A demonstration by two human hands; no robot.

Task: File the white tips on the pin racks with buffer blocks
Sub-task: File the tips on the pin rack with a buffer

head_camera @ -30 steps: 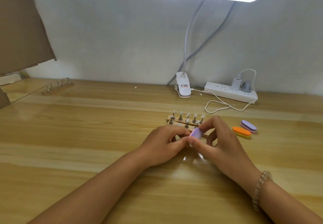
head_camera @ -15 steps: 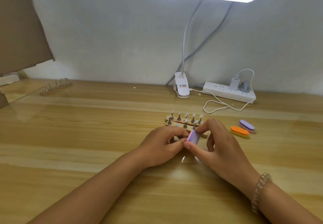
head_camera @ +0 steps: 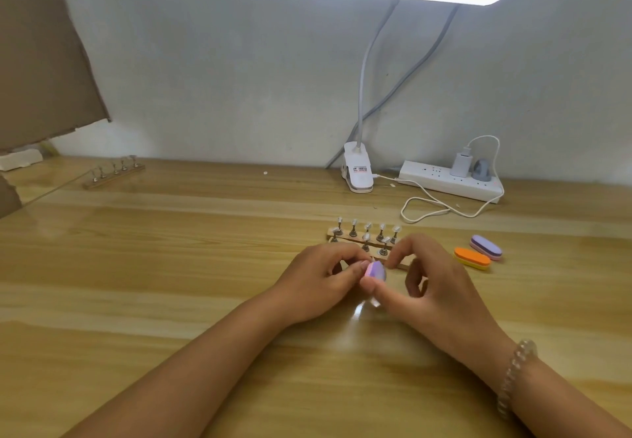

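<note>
Two wooden pin racks (head_camera: 355, 237) lie side by side mid-table, each with metal pins carrying small white tips (head_camera: 368, 226). Just in front of them my right hand (head_camera: 431, 287) pinches a purple and pink buffer block (head_camera: 375, 270) between thumb and forefinger. My left hand (head_camera: 318, 283) has its fingers curled, with the fingertips against the block's left end over the near rack; what they pinch is hidden. The near rack is partly covered by both hands.
An orange buffer block (head_camera: 472, 258) and a purple buffer block (head_camera: 486, 247) lie right of the racks. A third pin rack (head_camera: 114, 172) sits far left. A clip lamp base (head_camera: 357, 172), a power strip (head_camera: 449, 181) and a white cable (head_camera: 431, 208) line the back wall.
My right hand has drawn the purple block slightly down and toward me; its forefinger has lifted off the block's far end. The left hand stays in place.
</note>
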